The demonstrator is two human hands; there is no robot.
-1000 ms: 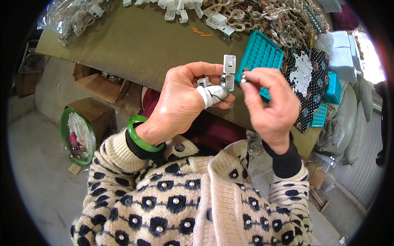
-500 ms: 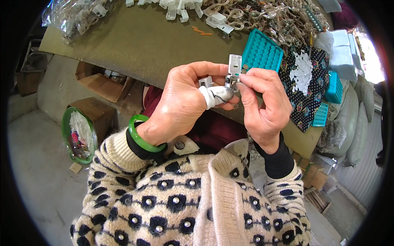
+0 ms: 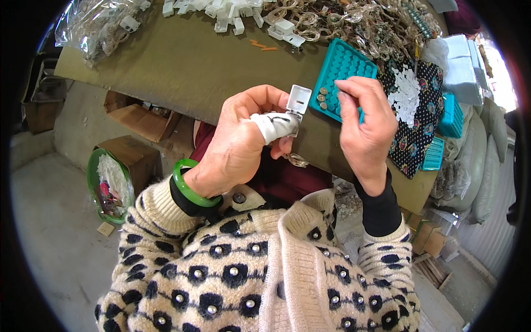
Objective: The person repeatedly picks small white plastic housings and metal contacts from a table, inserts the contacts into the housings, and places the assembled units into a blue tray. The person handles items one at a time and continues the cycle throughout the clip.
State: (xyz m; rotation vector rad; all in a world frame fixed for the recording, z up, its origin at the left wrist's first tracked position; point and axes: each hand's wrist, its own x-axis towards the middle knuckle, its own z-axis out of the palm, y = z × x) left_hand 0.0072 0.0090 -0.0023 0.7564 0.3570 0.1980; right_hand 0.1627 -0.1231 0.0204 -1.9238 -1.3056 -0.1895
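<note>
My left hand (image 3: 238, 135) grips a small white plastic battery case (image 3: 298, 99), its lid swung up. A white wrapping (image 3: 271, 127) with a dark smudged tip covers the left thumb and hides most of the case's body. A loop of thin clear wire (image 3: 296, 160) hangs below the fingers. To the right, my right hand (image 3: 368, 119) is over a teal tray (image 3: 332, 52) of round pockets, apart from the case. Its thumb and forefinger are drawn together; anything between them is too small to make out. Beside those fingertips, a few round silvery button cells (image 3: 322, 98) sit in the tray.
White cases (image 3: 221, 14) and tangled clear wire (image 3: 332, 22) lie along the far side of the table. Right of the tray, white pieces (image 3: 406, 97) cover a dark patterned cloth (image 3: 417, 141). Two orange strips (image 3: 263, 45) lie mid-table. A green basin (image 3: 94, 166) stands on the floor at left.
My right hand has left the battery case and moved up and right to the tray. My left hand has shifted slightly left with the case, which has turned. Button cells in the tray now show.
</note>
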